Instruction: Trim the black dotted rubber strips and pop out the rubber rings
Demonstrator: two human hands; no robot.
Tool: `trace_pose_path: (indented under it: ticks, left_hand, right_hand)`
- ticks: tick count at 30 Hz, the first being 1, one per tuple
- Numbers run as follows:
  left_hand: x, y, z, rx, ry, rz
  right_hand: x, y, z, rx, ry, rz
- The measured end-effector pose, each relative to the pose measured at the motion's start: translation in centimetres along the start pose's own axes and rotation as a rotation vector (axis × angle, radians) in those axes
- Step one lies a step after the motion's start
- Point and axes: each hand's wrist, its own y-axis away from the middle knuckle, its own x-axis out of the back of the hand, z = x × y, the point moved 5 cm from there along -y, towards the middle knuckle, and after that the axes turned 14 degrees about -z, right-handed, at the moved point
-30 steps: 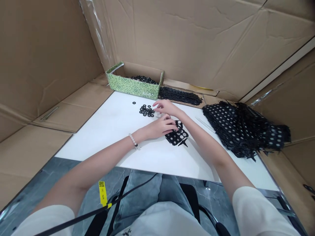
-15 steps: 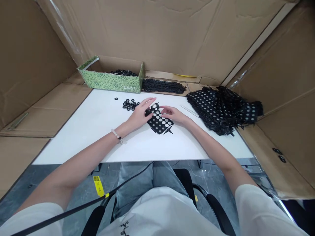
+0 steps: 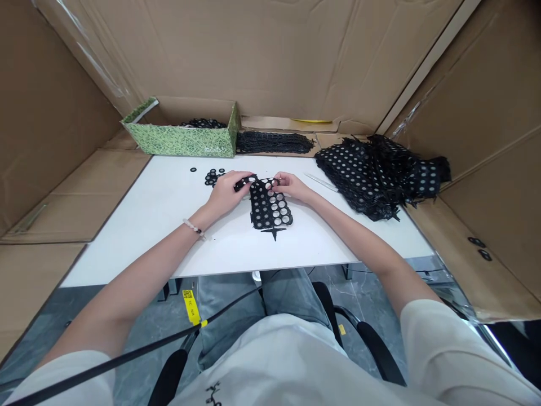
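A black perforated sheet (image 3: 270,207) with round holes lies flat on the white table (image 3: 135,225) in front of me, and a thin star-shaped black scrap (image 3: 274,232) sits just below it. My left hand (image 3: 226,193) pinches the sheet's top edge at its left end, where a narrow black strip (image 3: 244,182) lifts away. My right hand (image 3: 291,188) grips the same top edge at the right. A small cluster of black rings (image 3: 213,177) lies just beyond my left hand, partly hidden by it.
A green patterned box (image 3: 177,138) holding black rings (image 3: 203,123) stands at the far edge, beside a long pile of black mesh strips (image 3: 274,142). A large heap of perforated sheets (image 3: 363,177) lies to the right. Cardboard lines the surroundings.
My hands have moved from resting on the sheet to gripping its top edge. The sheet now lies more upright, and a strip at its left end is lifted. The view has shifted slightly.
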Motion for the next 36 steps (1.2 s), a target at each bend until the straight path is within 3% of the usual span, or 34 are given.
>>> trace_pose_path:
  ticks: [4, 7, 12, 17, 23, 27, 36]
  left_hand:
    - [1.0, -0.1, -1.2, 0.118, 0.119, 0.213]
    - [1.3, -0.3, -2.2, 0.208, 0.233, 0.279]
    - [1.7, -0.6, -3.0, 0.215, 0.216, 0.274]
    - [1.7, -1.0, -2.8, 0.142, 0.098, 0.160]
    - [1.3, -1.2, -2.5, 0.112, 0.085, 0.116]
    - [0.8, -0.9, -2.0, 0.079, 0.067, 0.095]
    - [1.5, 0.0, -2.0, 0.174, 0.120, 0.157]
  right_hand:
    - [0.7, 0.2, 0.2, -0.018, -0.114, 0.020]
    - [0.8, 0.5, 0.3, -0.058, -0.212, 0.008]
    - [1.2, 1.2, -0.2, -0.104, -0.216, -0.036]
    - [2.9, 2.3, -0.7, -0.227, -0.090, -0.189]
    - [4.9, 3.1, -0.7, -0.216, -0.002, -0.055]
    - [4.8, 3.2, -0.1, -0.211, -0.065, 0.085]
    - [4.6, 3.7, 1.2, -0.205, -0.151, 0.196]
